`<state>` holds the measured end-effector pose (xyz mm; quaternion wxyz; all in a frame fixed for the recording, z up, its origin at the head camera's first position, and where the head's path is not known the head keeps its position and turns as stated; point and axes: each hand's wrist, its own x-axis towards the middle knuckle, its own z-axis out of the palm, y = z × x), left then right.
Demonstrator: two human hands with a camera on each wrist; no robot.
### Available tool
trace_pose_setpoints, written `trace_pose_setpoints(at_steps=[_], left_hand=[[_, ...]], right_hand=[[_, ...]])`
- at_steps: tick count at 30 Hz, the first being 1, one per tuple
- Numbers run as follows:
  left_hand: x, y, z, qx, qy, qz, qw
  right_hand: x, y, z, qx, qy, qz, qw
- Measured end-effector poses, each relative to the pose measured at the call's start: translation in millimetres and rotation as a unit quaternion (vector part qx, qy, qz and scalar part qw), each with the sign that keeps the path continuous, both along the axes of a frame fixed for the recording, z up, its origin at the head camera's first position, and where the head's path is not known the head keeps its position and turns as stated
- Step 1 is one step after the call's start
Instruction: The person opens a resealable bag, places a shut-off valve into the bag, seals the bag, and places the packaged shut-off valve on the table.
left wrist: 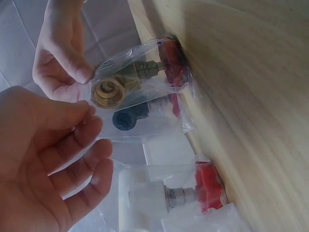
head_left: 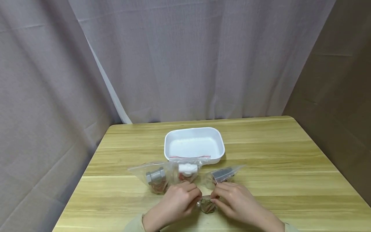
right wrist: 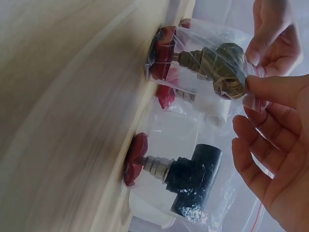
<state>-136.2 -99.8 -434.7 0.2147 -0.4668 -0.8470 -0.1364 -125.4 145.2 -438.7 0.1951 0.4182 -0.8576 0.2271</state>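
Observation:
A brass valve with a red handwheel stands wheel-down on the table inside a clear zip bag. My left hand pinches the bag's upper edge between thumb and index finger. On the opposite side, my right hand pinches that same edge. Beyond my hands are more bagged valves: a grey one at left, a white one in the middle, and a dark grey one at right. Red handwheels show beneath the white valve and the dark valve in the wrist views.
Behind the bagged valves sits a white rectangular tray on the wood-grain table. The white valve's bag overlaps the tray's front rim in the head view. Grey curtains hang around the table's back and sides.

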Motion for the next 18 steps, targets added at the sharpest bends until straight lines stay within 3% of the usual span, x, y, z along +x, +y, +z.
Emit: trace_pose_setpoints(at_steps=[9, 18], left_hand=[[0.5, 1.4, -0.5, -0.011, -0.017, 0.007, 0.9998], [1.4, 1.4, 0.2, 0.004, -0.035, 0.009, 0.9993]], right_hand=[[1.4, -1.1, -1.9, 0.007, -0.011, -0.005, 0.9999], [0.3, -1.8, -5.3, -0.013, 0.009, 0.002, 0.9999]])
